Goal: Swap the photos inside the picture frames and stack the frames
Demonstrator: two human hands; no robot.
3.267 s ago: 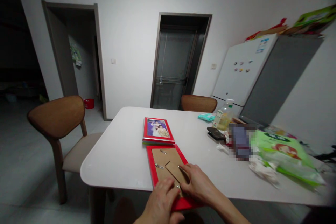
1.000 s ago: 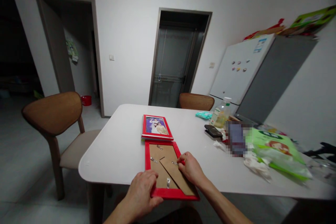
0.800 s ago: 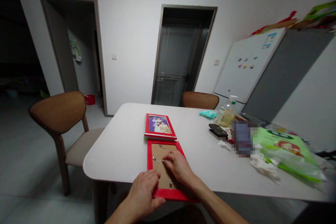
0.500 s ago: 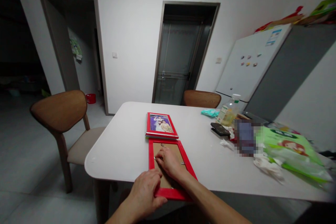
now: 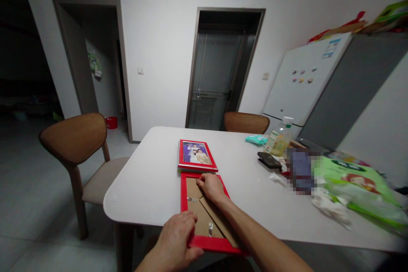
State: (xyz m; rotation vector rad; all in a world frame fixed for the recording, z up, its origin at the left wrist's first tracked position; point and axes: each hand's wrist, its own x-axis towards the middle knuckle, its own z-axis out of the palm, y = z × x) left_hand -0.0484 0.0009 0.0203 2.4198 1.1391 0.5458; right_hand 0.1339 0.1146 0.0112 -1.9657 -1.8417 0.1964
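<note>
Two metal clips readable on the back of the face-down red frame (image 5: pixel 210 243) — the left clip (image 5: pixel 191 199) and near clip (image 5: pixel 211 229) both point out toward the rim, so those look set. Far clip is mostly covered by the right hand (image 5: pixel 213 187) and seems in work; right clip hidden, state unclear. Frame lies on the near edge of the tabletop (image 5: pixel 149 174), just this side of the framed photo (image 5: pixel 196 153).

Right fingers narrow, pinched at the far end; can't tell if they grip the clip. Left hand (image 5: pixel 177 236) holds the near left corner.

Versus half a second ago: right hand moved from left clip to far end — left clip uncovered, left hand about the same.
</note>
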